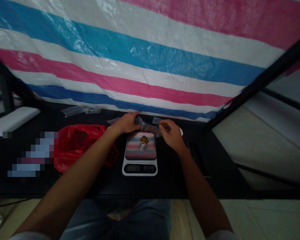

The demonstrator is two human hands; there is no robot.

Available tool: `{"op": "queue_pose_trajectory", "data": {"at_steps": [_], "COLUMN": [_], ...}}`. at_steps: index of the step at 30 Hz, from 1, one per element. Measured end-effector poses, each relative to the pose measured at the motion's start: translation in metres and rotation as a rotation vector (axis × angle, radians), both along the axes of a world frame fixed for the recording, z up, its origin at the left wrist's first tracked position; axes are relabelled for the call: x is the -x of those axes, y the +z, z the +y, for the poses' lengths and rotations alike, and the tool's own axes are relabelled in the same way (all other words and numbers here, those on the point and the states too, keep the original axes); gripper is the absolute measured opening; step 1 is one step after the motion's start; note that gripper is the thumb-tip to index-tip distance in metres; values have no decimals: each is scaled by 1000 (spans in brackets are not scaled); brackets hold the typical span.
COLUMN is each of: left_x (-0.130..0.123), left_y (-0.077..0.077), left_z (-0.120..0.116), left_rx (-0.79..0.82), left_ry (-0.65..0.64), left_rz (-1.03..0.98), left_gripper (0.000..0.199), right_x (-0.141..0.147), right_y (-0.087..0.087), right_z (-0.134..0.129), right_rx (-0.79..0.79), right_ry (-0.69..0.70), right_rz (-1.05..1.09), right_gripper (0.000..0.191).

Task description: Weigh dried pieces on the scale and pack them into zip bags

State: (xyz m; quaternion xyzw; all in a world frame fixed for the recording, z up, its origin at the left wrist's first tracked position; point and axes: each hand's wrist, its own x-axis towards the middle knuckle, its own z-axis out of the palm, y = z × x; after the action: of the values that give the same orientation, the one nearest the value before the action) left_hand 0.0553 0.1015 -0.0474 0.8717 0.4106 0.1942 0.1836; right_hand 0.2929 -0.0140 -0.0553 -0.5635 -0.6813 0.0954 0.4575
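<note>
Behind the kitchen scale, my left hand has its thumb and fingers around the near-left edge of a clear plastic bag with brown bits in it. My right hand is at the bag's right side, thumb and fingertips pinched together on its edge. Dim light blurs the exact grip of both hands. On the scale's shiny platform stands a small metal cup, heaped with brown dried pieces. The display's digits are too dark to read.
A red plastic bag lies open left of the scale, under my left forearm. Clear bags lie at the back. A dark phone-like slab is at right. Striped sheeting and black frame bars bound the black table.
</note>
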Motion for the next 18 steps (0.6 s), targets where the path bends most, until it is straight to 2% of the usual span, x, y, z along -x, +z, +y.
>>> {"op": "queue_pose_trajectory", "data": {"at_steps": [3, 5, 8, 12, 15, 18], "left_x": [-6, -3, 8, 31, 50, 64], "left_y": [-5, -6, -3, 5, 11, 11], "left_z": [2, 0, -6, -20, -39, -61], "left_rx": [23, 15, 27, 118, 144, 156], "left_ry": [2, 20, 27, 10, -22, -86], "left_rz": [41, -9, -213, -446, -428, -289], "left_gripper": [49, 43, 50, 69, 76, 70], "right_x": [2, 3, 6, 11, 13, 12], "right_y": [1, 3, 5, 10, 14, 19], "right_z": [-3, -4, -5, -9, -13, -17], "right_rx": [20, 34, 45, 107, 189, 245], "right_ry": [39, 43, 54, 108, 193, 319], "right_rz": [-15, -18, 9, 48, 55, 29], "right_gripper": [17, 17, 17, 18, 18, 23]}}
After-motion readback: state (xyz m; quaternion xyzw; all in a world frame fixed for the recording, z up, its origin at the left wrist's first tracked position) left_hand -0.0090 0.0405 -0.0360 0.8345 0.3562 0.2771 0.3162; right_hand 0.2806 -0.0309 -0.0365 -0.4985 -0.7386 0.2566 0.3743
